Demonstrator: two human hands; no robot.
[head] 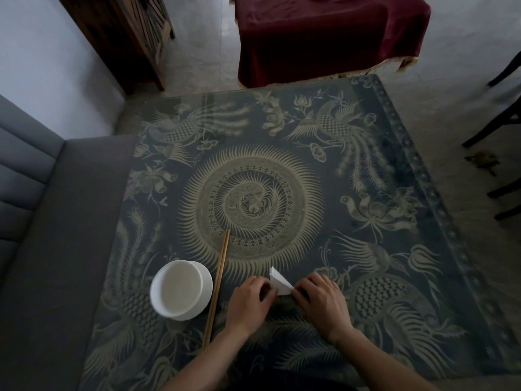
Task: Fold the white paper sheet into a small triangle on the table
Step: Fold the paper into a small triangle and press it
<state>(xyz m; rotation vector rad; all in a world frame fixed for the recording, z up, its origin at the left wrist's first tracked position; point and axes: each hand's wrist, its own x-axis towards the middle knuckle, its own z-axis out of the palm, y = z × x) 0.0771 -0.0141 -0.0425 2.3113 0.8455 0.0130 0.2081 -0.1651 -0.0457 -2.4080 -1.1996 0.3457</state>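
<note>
Pinching folded white paper (279, 282) between both hands, left (248, 301), right (321, 300), fingers closed on it, table (366, 176)

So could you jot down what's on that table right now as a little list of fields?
surface: patterned table, dark with pale bird and flower designs
paper: small white folded piece, already roughly triangular, lying on the table
left hand: fingers on the paper's left side
right hand: fingers pressing the paper's right side
bowl: white, left of the hands, contents unclear
chopsticks: a pair lying between bowl and hands
behind table: dark red cloth draped over furniture
</note>
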